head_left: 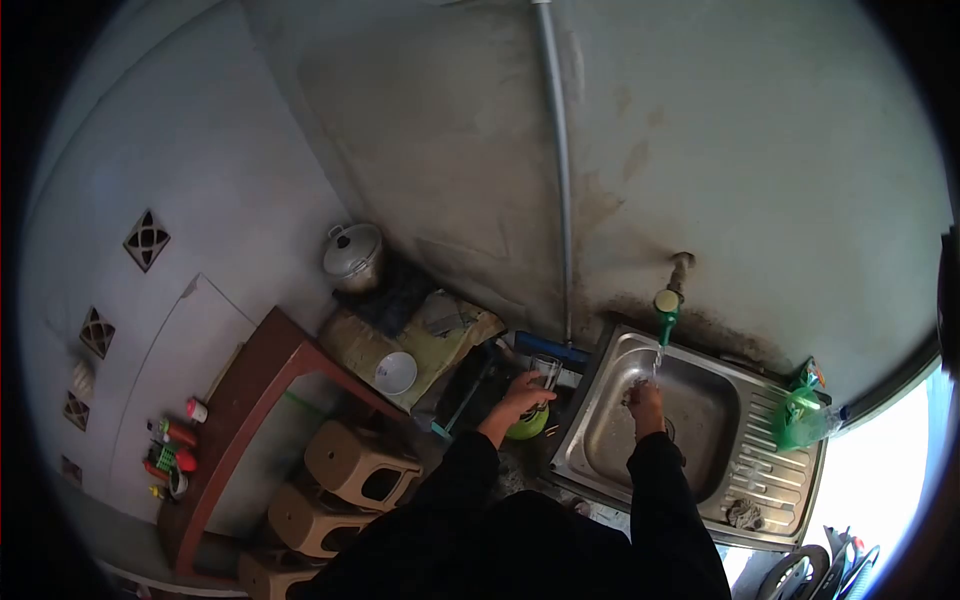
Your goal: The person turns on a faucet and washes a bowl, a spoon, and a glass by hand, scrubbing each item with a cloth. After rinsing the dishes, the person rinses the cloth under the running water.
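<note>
My left hand [520,397] is closed round a clear drinking glass [546,368], held to the left of the sink above a green round object [528,425]. My right hand [646,402] is over the basin of the steel sink [708,455], its fingers drawn together under a thin stream of water. The water falls from a tap with a green spout [667,322]. A small greyish thing shows at the right fingertips, and I cannot tell what it is.
Right of the basin, a crumpled scrubber [744,514] and a green plastic bag [797,418] with a clear bottle [828,420] lie on the ribbed drainboard. To the left, a lidded pot [352,255] and a white bowl [395,372] stand beyond stacked beige stools [350,455].
</note>
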A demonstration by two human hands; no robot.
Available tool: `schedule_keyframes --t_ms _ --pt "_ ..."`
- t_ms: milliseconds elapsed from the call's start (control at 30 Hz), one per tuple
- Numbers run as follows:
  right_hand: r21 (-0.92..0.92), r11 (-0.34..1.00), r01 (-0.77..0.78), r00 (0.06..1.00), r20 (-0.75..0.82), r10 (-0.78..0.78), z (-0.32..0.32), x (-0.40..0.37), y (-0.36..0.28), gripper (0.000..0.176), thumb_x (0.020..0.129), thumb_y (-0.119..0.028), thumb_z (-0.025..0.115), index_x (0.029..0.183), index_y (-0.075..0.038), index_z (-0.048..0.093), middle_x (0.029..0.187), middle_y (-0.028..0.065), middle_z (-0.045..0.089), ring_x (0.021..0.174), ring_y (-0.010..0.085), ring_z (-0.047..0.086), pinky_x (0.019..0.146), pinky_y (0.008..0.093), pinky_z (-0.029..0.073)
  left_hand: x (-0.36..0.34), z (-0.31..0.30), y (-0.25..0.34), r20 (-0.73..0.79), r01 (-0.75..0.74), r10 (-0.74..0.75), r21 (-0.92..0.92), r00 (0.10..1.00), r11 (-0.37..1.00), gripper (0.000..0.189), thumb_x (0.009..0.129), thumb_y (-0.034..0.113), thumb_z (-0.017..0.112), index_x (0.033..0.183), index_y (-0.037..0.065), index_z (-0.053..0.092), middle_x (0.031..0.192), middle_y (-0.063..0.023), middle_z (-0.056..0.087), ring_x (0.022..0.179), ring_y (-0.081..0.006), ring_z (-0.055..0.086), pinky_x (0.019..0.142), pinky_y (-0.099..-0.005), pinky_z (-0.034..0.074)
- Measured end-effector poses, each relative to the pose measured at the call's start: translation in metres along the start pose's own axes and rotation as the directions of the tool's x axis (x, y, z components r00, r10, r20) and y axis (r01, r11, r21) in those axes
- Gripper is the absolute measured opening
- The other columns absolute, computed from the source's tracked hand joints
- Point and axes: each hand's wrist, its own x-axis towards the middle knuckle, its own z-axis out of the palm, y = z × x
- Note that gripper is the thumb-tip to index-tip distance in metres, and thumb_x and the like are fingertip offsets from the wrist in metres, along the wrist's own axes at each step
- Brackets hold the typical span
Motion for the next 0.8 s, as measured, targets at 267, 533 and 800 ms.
schedule_keyframes --t_ms 267,533,800 --pt "-0.053 0.997 0.063 0.995 -0.076 -0.067 0.006 -0.066 -0.017 0.008 0.070 -0.013 0.044 0.069 -0.005 0.042 0.051 0.0006 0.036 0.041 0.0099 0.036 0.036 0.0187 0.031 -0.017 -0.161 -0.110 -0.092 0.049 -0.151 -0.679 0.984 0.733 0.037 0.067 0.024 0.055 0.100 0.012 0.043 0.081 -0.0041 0.050 0.074 -0.0177 0.052 0.064 -0.0298 0.038" --pt "-0.631 0.554 0.543 0.685 -0.049 -0.726 -0.020 -0.035 -0.016 0.009 0.069 -0.005 0.046 0.061 -0.001 0.045 0.054 0.0079 0.045 0.047 0.0166 0.047 0.042 0.0256 0.039 -0.011 -0.302 -0.241 -0.185 0.109 -0.352 -0.734 0.917 0.670 0.032 0.067 0.027 0.054 0.094 0.012 0.045 0.084 -0.0022 0.048 0.071 -0.0181 0.049 0.060 -0.0303 0.037" --pt "-0.347 0.925 0.154 0.900 -0.336 -0.276 0.010 -0.043 -0.052 0.014 0.067 -0.008 0.044 0.055 -0.002 0.044 0.045 0.0051 0.039 0.039 0.0146 0.043 0.035 0.0253 0.034 -0.018 -0.350 -0.363 -0.417 -0.128 0.040 -0.186 0.908 0.974 0.044 0.064 0.014 0.056 0.104 0.004 0.040 0.102 -0.0081 0.043 0.095 -0.0241 0.040 0.077 -0.0318 0.035"
